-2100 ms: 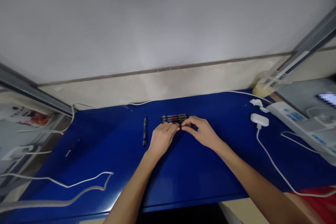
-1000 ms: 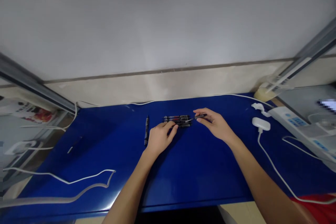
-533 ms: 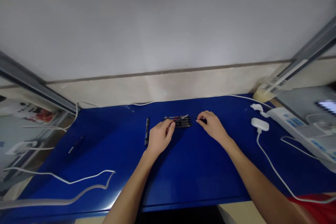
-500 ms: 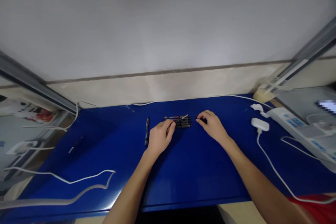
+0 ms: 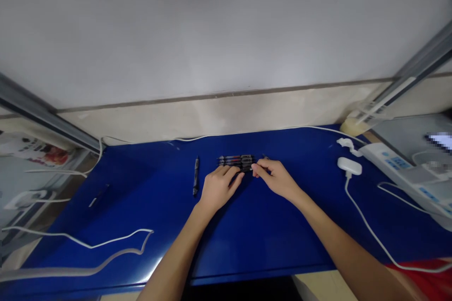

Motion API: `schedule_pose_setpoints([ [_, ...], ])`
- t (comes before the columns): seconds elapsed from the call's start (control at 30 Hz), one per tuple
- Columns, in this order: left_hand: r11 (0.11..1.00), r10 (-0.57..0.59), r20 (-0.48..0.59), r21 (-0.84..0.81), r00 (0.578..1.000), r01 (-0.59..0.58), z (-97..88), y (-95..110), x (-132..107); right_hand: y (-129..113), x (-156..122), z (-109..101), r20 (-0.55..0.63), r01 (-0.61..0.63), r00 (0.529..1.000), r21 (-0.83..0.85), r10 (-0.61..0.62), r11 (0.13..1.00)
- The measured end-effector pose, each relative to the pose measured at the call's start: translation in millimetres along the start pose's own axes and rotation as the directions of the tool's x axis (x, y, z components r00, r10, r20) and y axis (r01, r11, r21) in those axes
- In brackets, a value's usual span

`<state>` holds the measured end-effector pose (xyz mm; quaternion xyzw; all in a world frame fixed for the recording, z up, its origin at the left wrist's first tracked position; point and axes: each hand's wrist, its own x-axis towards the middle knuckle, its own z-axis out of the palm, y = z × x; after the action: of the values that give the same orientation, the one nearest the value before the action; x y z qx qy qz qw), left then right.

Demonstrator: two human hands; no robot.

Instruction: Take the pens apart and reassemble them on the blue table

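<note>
**Row of dark pens (image 5: 245, 162), with a pinch at the right end**

Well left of the left hand (image 5: 219, 186), on the table (image 5: 141, 183), a slim dark object (image 5: 99, 195) with a white end. Just left of that hand, a lone pen (image 5: 196, 176), pointing away from the body, untouched. Left hand palm down, with fingers loosely bent over the row's left part and thumb spread away; contact beneath hidden. Beyond and between both hands, the row itself, side by side and crosswise. Probably light, stiff, smooth and apt to roll; best taken mid-barrel, not by the tip. At the right end, right hand (image 5: 272, 176) pinching a small pale-tipped piece (image 5: 253, 168) between thumb and forefinger, too small to identify. Just beyond the knuckles, a dark end (image 5: 265, 156); cannot tell whether held. Well right of the right hand, a white case (image 5: 349, 166), then a power strip (image 5: 393, 157).
</note>
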<state>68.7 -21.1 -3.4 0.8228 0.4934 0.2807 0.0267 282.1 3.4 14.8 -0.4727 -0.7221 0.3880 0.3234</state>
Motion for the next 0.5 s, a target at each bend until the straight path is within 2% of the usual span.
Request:
schedule_pose_setpoints([
  [0.13, 1.000, 0.009, 0.007, -0.019, 1.000, -0.009, 0.4, 1, 0, 0, 0, 0, 0.048, -0.002, 0.999, 0.027, 0.001, 1.000],
  [0.2, 0.998, -0.035, 0.010, -0.049, 0.999, 0.035, -0.6, 0, 0, 1, 1, -1, 0.042, 0.007, 0.999, 0.049, -0.009, 0.999],
  [0.3, 0.972, -0.222, 0.006, -0.072, 0.975, 0.222, -4.1, -4, 3, 4, 3, -7, 0.000, 0.006, 1.000, 0.083, -0.006, 0.997],
  [0.4, 0.903, -0.413, 0.032, -0.118, 0.910, 0.414, -8.5, -8, 6, 7, 4, -12, -0.039, 0.007, 0.999, 0.113, -0.003, 0.994],
  [0.5, 0.861, -0.462, 0.074, -0.201, 0.884, 0.467, -11.1, -10, 8, 8, 5, -15, -0.051, 0.008, 0.999, 0.120, -0.002, 0.993],
])
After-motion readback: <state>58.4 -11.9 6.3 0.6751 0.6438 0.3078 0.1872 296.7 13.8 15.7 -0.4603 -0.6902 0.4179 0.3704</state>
